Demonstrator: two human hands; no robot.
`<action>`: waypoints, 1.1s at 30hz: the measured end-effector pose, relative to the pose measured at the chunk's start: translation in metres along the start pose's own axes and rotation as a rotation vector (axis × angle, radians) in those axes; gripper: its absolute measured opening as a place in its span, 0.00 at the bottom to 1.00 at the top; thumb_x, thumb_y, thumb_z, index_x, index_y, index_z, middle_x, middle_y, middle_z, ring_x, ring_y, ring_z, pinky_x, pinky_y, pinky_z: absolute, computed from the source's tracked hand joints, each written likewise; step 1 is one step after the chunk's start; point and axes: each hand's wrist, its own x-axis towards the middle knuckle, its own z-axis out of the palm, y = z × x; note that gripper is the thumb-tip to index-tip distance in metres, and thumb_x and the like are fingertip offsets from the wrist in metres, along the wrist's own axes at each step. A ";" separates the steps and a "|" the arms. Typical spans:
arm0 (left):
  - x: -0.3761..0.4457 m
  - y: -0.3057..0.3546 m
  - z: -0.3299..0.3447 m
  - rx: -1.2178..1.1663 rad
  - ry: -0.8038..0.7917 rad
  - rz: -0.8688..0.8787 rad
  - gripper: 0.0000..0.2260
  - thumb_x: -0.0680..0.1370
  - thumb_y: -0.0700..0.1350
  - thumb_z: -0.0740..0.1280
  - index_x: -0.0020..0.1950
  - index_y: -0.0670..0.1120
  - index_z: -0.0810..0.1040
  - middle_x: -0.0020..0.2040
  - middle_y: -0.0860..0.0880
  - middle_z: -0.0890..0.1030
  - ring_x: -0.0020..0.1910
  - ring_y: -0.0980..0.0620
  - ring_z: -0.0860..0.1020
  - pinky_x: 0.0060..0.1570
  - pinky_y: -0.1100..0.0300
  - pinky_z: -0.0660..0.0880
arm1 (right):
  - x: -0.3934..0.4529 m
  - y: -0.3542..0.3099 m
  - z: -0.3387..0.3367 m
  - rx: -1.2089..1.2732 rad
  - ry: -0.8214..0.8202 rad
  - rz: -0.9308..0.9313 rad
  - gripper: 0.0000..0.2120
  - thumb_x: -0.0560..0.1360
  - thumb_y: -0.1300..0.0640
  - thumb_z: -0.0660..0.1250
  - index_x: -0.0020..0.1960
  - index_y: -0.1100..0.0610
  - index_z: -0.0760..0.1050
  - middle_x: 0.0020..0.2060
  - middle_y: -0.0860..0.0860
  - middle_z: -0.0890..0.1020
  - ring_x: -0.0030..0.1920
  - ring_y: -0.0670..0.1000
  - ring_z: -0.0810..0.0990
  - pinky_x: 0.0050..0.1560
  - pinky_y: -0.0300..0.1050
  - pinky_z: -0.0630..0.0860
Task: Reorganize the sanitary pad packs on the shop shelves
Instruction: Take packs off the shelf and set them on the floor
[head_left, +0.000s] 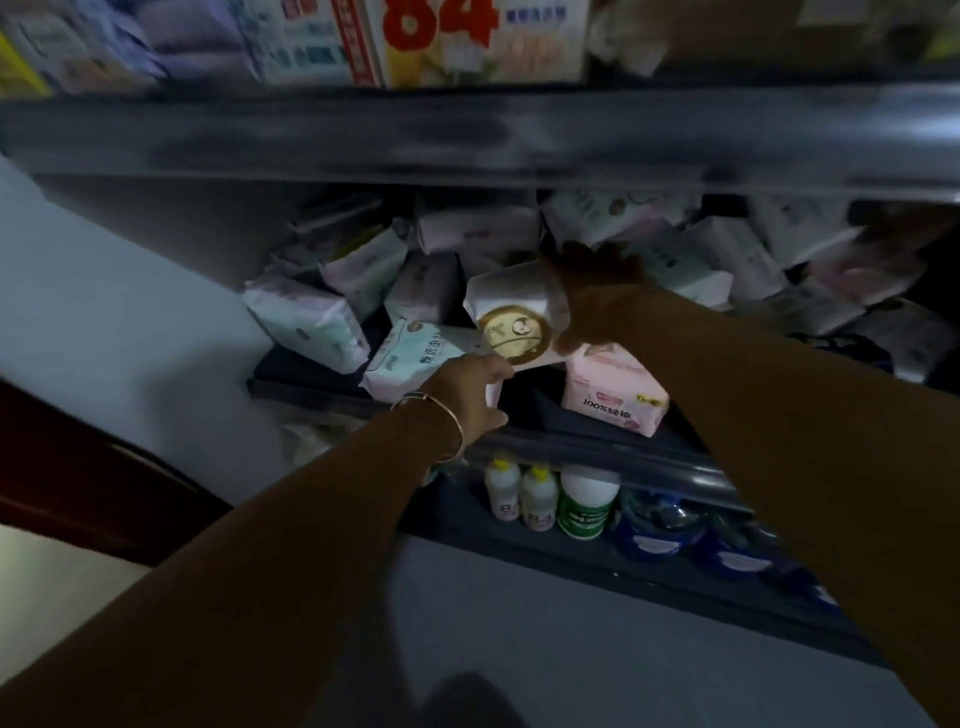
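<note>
A white pack with a gold round emblem (511, 317) sits tilted between the two hands, at the front of the middle shelf (597, 447). The right hand (597, 301) grips its right edge, thumb curled on the lower corner. The left hand (470, 395), a bangle (441, 415) on its wrist, pinches the pack's lower left corner. A mint-lettered pack (415, 358) lies just left of the left hand, and a pink pack (613, 389) lies below the right hand. Small bottles (540, 499) stand on the shelf beneath.

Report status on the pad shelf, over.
Right hand grips the gold-emblem white pack. Left hand holds its lower corner. Pink pack sits just beside it.
</note>
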 end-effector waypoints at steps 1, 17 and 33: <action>0.004 0.000 0.004 -0.018 0.003 0.008 0.24 0.70 0.36 0.73 0.65 0.41 0.73 0.63 0.43 0.75 0.62 0.46 0.74 0.56 0.67 0.66 | 0.003 0.002 0.000 -0.013 0.018 -0.016 0.50 0.63 0.49 0.78 0.76 0.52 0.51 0.70 0.57 0.63 0.68 0.62 0.64 0.66 0.56 0.66; 0.061 0.020 0.080 -0.242 0.113 0.209 0.42 0.69 0.43 0.76 0.76 0.44 0.54 0.72 0.47 0.65 0.69 0.49 0.66 0.60 0.67 0.63 | -0.012 0.009 0.014 0.397 0.654 -0.013 0.34 0.71 0.55 0.72 0.72 0.59 0.61 0.67 0.59 0.67 0.67 0.59 0.67 0.62 0.45 0.66; 0.056 -0.024 0.087 -0.320 0.279 0.316 0.33 0.68 0.37 0.75 0.70 0.41 0.65 0.64 0.43 0.73 0.57 0.51 0.73 0.44 0.76 0.72 | -0.024 -0.025 0.069 0.400 0.994 -0.118 0.30 0.73 0.59 0.70 0.71 0.59 0.62 0.67 0.58 0.65 0.67 0.60 0.64 0.66 0.49 0.63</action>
